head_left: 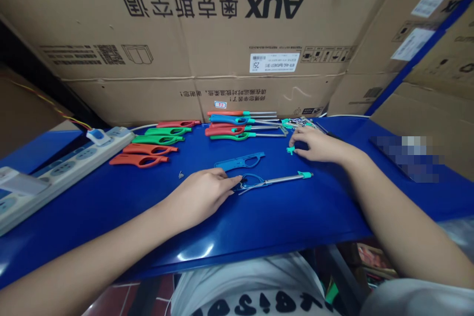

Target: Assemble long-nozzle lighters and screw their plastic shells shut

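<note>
My left hand (205, 193) is closed on the handle end of an opened blue gas lighter (255, 180), whose thin wires show. From it a metal rod (283, 178) points right, with a teal sleeve (305, 175) near its tip. Just behind lies a separate blue handle half (240, 162). My right hand (314, 144) pinches a small teal plastic piece (291, 150) between thumb and fingertip, above the blue table. Beyond its fingers is a pile of teal and metallic small parts (299, 122).
Several finished-looking lighters (225, 130) with rods lie at the back. Orange, green and red handles (140, 159) are lined up to the left, near small screws (180, 175). A power strip (66, 168) runs along the left; a dark flat object (388, 155) lies right. Cardboard (207, 59) walls the back.
</note>
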A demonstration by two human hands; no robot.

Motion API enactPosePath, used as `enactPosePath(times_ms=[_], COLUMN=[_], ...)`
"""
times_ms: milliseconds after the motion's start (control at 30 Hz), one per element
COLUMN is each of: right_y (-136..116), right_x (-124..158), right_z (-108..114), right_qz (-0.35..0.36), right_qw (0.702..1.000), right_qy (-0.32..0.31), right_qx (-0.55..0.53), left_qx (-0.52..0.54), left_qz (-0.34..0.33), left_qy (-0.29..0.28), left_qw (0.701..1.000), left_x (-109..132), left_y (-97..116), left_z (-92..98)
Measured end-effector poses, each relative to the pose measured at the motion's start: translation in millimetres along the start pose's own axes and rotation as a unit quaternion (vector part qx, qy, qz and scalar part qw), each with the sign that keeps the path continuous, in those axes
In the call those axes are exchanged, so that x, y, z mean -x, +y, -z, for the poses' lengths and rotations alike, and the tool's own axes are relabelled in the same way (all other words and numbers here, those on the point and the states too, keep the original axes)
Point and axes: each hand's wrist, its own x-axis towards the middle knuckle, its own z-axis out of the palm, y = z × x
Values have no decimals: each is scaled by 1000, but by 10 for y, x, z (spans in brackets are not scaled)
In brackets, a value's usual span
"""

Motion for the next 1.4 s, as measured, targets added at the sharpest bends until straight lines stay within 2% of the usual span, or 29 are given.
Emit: enactPosePath(times_ms=[133, 300, 433, 600, 700, 867, 1167, 1400], right_y=[-96, -243, -320, -530, -717, -936, -1014, -1038], right_x=[8, 30, 19, -25, -36, -7, 9, -18], right_z=[9, 39, 40, -5, -57, -127, -142, -267], right_qz=[34, 16, 29, 71, 120, 178, 200, 219], right_qw=[996, 989, 985, 979, 971, 959, 958, 945], right_qy=[-36, -70, -83, -33, -12, -20, -10, 5], right_qx=[-73, -129, -148, -186, -209, -220, -204, -242], left_qx=[23, 27, 40, 81, 93, 100, 165, 215], left_qz=[24, 39, 38, 1, 11, 39, 69, 81], left_qy=[4, -4, 9, 29, 31, 21, 17, 6], left_qw=[999, 999, 998, 996, 995, 994, 984, 973], left_x=[0, 4, 5, -2, -5, -20, -17, -28], left_y=[-13, -17, -28, -7, 27, 37, 31, 28], left_z=[-28, -16, -24, -72, -89, -96, -95, -74])
